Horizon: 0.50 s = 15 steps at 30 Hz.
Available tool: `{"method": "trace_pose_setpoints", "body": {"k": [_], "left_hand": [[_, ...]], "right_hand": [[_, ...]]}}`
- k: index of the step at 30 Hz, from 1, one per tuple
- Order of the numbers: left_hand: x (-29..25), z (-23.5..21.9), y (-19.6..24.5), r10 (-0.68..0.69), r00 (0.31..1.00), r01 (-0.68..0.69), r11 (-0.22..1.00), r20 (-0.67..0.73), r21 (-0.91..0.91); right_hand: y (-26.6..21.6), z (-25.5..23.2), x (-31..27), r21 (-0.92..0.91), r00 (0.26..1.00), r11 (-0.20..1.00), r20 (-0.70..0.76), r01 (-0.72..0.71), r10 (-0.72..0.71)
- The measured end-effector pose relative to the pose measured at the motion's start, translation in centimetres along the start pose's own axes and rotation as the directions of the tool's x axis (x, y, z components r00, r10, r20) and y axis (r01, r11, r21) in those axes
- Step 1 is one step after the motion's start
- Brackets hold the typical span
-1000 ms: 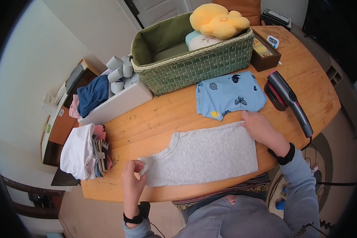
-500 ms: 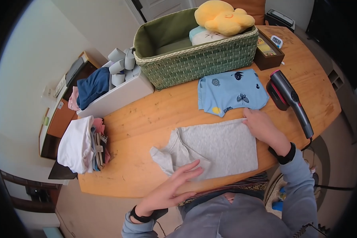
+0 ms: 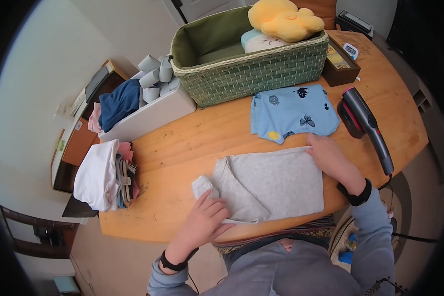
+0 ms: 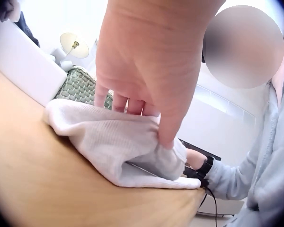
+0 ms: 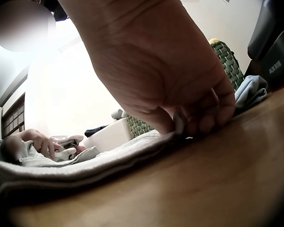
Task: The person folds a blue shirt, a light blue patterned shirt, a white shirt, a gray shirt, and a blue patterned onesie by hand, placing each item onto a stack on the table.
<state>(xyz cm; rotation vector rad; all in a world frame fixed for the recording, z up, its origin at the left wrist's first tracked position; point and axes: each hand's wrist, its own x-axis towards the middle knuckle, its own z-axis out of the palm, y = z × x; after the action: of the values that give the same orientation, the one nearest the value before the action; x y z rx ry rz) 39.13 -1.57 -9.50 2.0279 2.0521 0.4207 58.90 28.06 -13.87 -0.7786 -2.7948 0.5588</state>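
Observation:
A light grey shirt (image 3: 286, 185) lies folded lengthwise near the table's front edge. Its left end is turned over toward the right in a slanting flap. My left hand (image 3: 202, 219) rests on that end beside a bunched sleeve (image 3: 204, 186), fingers spread across the cloth and thumb by the lower edge. From the left wrist view, the fingers reach down behind the raised cloth (image 4: 109, 137), with the thumb against its near side. At the far right corner, my right hand (image 3: 331, 155) pinches the shirt's edge. Just beyond lies a folded blue printed garment (image 3: 293, 111).
A handheld steamer (image 3: 370, 126) lies at right. A green woven basket (image 3: 251, 76) with plush toys (image 3: 286, 22) stands behind, beside a brown box (image 3: 348, 74). At left are a white bin (image 3: 153, 113) and a stack of folded clothes (image 3: 98, 177).
My left hand let go of the shirt's left end after turning it over to the right, then moved back left and settled on the fold. The right hand keeps its pinch at the corner.

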Motion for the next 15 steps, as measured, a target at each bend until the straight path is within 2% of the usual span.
{"method": "trace_pose_setpoints", "body": {"k": [2,4,5,7,8,10,11,13,14,15], "left_hand": [[-0.7,-1.0,-0.8,0.03,0.999,-0.032,0.997,-0.031,-0.064],[-2.1,-2.2,-2.0,-0.072,0.997,0.071,0.997,-0.026,-0.032],[-3.0,-2.7,-2.7,-0.081,0.996,0.08,0.996,-0.027,-0.029],[-5.0,-3.3,-4.3,-0.392,0.915,0.392,0.92,-0.094,-0.02],[-6.0,-3.4,-5.2,-0.401,0.911,0.402,0.916,-0.095,-0.017],[-7.4,-3.6,-6.3,-0.587,0.804,0.591,0.807,-0.094,0.014],[-7.9,-3.6,-6.6,-0.594,0.799,0.598,0.802,-0.097,0.015],[-8.4,-3.6,-6.9,-0.659,0.745,0.667,0.741,0.102,-0.083],[-8.5,-3.4,-6.9,-0.663,0.742,0.67,0.737,0.101,-0.085],[-8.4,-2.9,-6.8,-0.648,0.761,0.645,0.754,0.012,-0.125]], "right_hand": [[-0.1,0.0,0.0,0.012,1.0,1.0,0.001,-0.018,0.018],[-0.1,-0.1,0.0,0.048,1.0,0.999,-0.002,-0.019,0.02],[-0.1,-0.1,0.1,0.052,1.0,0.999,0.001,-0.011,0.011],[-0.1,-0.1,0.1,0.043,1.0,0.999,0.003,-0.022,0.022],[-0.1,-0.1,0.1,0.049,1.0,0.999,0.007,-0.014,0.013],[-0.2,-0.2,0.1,0.035,1.0,0.999,0.005,-0.017,0.017],[-0.3,-0.3,0.1,0.038,1.0,0.999,0.008,-0.009,0.009],[-0.4,-0.4,0.2,0.039,0.999,0.999,0.024,-0.035,0.034],[-0.4,-0.4,0.2,0.039,0.999,0.999,0.026,-0.03,0.029],[-0.4,-0.4,0.3,0.026,0.999,0.999,0.034,-0.036,0.035]]}}
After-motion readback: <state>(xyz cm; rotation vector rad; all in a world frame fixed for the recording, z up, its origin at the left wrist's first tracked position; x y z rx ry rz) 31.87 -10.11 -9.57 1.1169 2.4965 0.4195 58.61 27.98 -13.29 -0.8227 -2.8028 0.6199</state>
